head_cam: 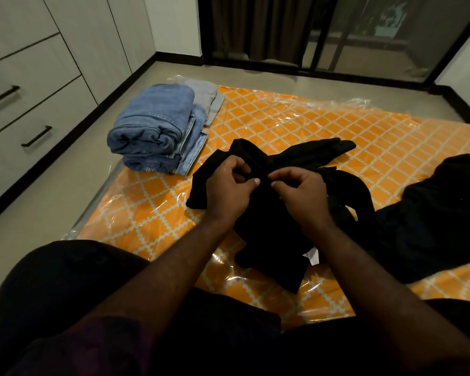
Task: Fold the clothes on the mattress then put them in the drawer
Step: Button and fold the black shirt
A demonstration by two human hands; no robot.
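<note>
Dark-clad legs (65,294) are seen at the bottom edge, and two bare forearms are stretched out above them over the mattress (364,126), which is orange with a white lattice and wrapped in clear plastic. A black garment (269,240) is bunched on the mattress just beyond the legs. Its upper edge is pinched by the left hand (228,191) between thumb and curled fingers, and by the right hand (301,194) in the same way; the two thumbs are held almost together. A white tag (311,256) is shown low on the garment. Folded jeans (152,131) are stacked at the mattress's far left corner, with a folded grey piece (209,99) just behind them. A second black heap (445,207) is spread at the right edge. Drawers (30,104) with black handles are set, closed, in the white cabinet at the left, across a strip of floor (52,185). A dark curtain (269,25) is hung beyond the mattress.
</note>
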